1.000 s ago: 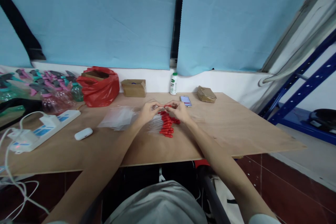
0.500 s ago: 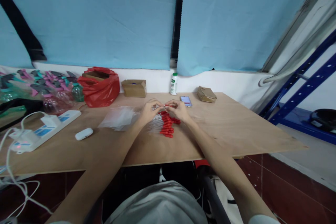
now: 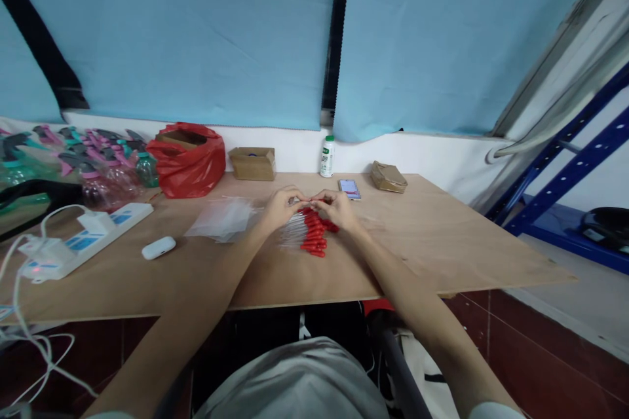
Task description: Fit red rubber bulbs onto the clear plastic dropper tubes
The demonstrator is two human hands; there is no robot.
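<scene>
A pile of small droppers with red rubber bulbs and clear stems (image 3: 310, 234) lies on the wooden table (image 3: 417, 242) in front of me. My left hand (image 3: 279, 207) and my right hand (image 3: 337, 208) meet just above the pile, fingertips pinched together on one dropper held between them. A heap of clear plastic bags (image 3: 221, 219) lies just left of my left hand.
At the back stand a red plastic bag (image 3: 189, 160), a cardboard box (image 3: 252, 163), a white bottle (image 3: 327, 156), a phone (image 3: 349, 188) and a brown packet (image 3: 388, 177). Spray bottles (image 3: 73, 163), a power strip (image 3: 83, 239) and a white case (image 3: 158, 247) sit left. Blue shelving (image 3: 570, 163) stands right.
Both hands stay pinched together over the pile, with only slight finger movement. The view has shifted a little.
</scene>
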